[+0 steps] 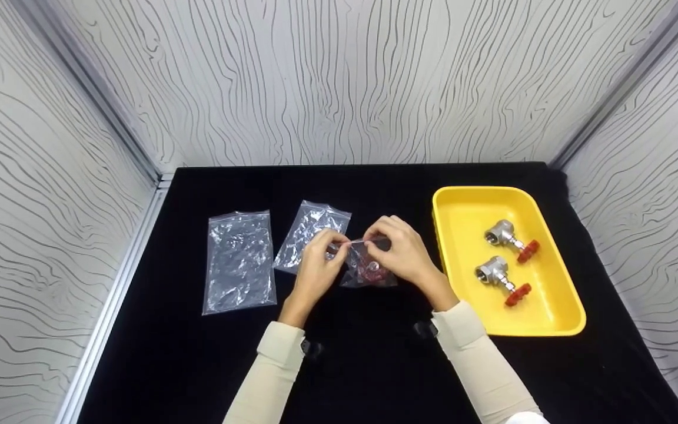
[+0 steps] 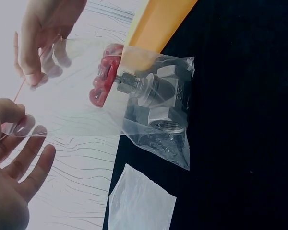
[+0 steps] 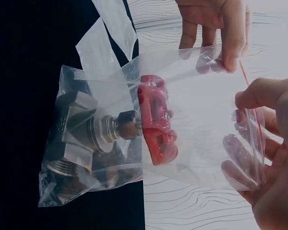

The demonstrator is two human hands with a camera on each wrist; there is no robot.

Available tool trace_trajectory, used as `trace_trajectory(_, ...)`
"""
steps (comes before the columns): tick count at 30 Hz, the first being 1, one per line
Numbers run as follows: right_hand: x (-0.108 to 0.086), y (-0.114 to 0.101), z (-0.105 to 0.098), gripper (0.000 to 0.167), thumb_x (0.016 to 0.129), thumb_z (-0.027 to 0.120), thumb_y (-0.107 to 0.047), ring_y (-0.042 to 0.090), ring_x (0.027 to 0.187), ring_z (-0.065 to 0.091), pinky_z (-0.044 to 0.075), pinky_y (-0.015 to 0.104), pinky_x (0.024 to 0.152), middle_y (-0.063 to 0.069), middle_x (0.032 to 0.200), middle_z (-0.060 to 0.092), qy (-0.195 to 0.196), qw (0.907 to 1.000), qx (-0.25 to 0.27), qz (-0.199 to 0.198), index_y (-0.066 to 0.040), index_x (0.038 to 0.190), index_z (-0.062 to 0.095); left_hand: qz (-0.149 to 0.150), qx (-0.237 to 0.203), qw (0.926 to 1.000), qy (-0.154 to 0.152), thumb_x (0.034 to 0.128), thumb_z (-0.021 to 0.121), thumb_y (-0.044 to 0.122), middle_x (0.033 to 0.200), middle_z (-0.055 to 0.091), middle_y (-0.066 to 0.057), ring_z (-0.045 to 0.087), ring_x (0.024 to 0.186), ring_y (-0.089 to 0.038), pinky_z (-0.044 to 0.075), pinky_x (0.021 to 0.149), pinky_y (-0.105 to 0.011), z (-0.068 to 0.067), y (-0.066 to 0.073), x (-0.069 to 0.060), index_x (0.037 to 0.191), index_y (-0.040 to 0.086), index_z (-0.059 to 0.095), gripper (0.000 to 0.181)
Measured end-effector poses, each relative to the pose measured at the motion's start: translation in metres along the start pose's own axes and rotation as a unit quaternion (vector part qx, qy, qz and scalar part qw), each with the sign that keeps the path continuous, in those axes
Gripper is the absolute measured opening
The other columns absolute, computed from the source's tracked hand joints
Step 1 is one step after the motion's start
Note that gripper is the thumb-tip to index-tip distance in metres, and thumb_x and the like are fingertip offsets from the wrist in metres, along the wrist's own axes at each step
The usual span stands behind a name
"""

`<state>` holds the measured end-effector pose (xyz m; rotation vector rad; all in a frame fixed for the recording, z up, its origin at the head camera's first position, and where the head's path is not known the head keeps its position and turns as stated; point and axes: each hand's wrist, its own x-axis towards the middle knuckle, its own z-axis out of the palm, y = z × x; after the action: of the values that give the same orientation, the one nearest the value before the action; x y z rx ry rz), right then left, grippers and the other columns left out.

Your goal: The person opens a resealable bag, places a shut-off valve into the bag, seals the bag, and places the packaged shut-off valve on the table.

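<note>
Between both hands a clear zip bag [image 3: 201, 139] stands with its red-lined top edge up. Inside it sits a metal valve [image 2: 158, 91] with a red handwheel [image 3: 156, 120], the wheel toward the bag's mouth. My left hand [image 1: 318, 259] pinches one end of the top edge between thumb and fingers. The other end is pinched by my right hand [image 1: 401, 250], its fingers behind the plastic. In the head view the hands partly cover the bag, and the valve shows only as a dark red shape through the film.
A yellow tray [image 1: 454, 294] at the right holds two more valves [image 1: 495, 271] with red handwheels. Left of the hands lie two flat zip bags, one far left [image 1: 239, 265] and one partly behind the left hand [image 1: 309, 227]. A black cloth [image 1: 362, 365] covers the table.
</note>
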<state>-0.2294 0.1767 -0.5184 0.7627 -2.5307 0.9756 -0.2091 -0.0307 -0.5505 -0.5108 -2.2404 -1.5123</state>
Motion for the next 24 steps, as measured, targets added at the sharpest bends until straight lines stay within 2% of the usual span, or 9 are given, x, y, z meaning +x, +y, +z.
trace_trajectory(10,0.0009,-0.0004,0.0013,0.009,0.083,0.08,-0.011,0.02,0.086,0.064,0.055,0.039,0.081,-0.001,0.088,0.071,0.024,0.9994,-0.003,-0.026,-0.015,0.09,0.076,-0.006,-0.002,0.9999,-0.008,0.0985,0.072,0.004,0.096,0.073,-0.009,0.069,0.09,-0.021,0.063,0.08,-0.042,-0.0009,0.0004,0.0,0.096,0.003,0.074,0.003)
trace_trajectory(15,-0.0021,0.0018,-0.001,0.013,0.086,0.083,-0.011,0.018,0.092,0.064,0.056,0.036,0.084,-0.002,0.094,0.072,0.016,0.9998,0.01,0.002,-0.016,0.096,0.076,-0.007,-0.008,0.9999,-0.011,0.0988,0.072,0.005,0.096,0.073,-0.009,0.07,0.09,-0.022,0.064,0.08,-0.046,-0.0017,-0.0006,-0.0005,0.097,0.002,0.074,0.004)
trace_trajectory(19,-0.004,0.0045,-0.0038,0.015,0.084,0.083,-0.008,0.017,0.093,0.063,0.055,0.035,0.085,-0.001,0.094,0.07,0.013,0.9992,0.022,0.031,-0.015,0.094,0.074,-0.007,-0.009,0.9999,-0.008,0.0993,0.073,0.007,0.096,0.074,-0.008,0.069,0.09,-0.021,0.063,0.079,-0.047,-0.0017,-0.0008,-0.0006,0.097,0.003,0.075,0.005)
trace_trajectory(24,-0.0041,0.0066,-0.0045,0.014,0.084,0.081,-0.005,0.017,0.091,0.062,0.055,0.032,0.084,0.0,0.091,0.069,0.014,0.9991,0.029,0.026,-0.014,0.09,0.072,-0.01,-0.008,0.9999,-0.006,0.0995,0.073,0.007,0.096,0.074,-0.008,0.07,0.09,-0.021,0.064,0.079,-0.045,-0.0017,0.0001,-0.0007,0.096,0.005,0.075,0.005)
